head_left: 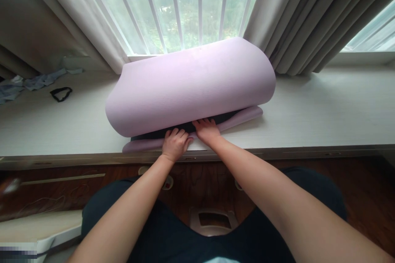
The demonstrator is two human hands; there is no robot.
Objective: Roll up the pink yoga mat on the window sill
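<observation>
1 black band point(61, 94) lies on the white ledge point(324, 111). The left hand point(175, 144), half-curled, grips the near edge of the pink mat point(194, 86), loosely rolled there; the right hand point(206, 130), fingers bent, touches that edge, its grip unclear.

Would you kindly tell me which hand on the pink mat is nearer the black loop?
The left hand; it touches the pink mat closer to the end facing the black loop, while the right hand touches it farther along.

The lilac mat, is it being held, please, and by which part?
The left hand and right hand touch the lilac mat along its near edge; gripping cannot be confirmed.
</observation>
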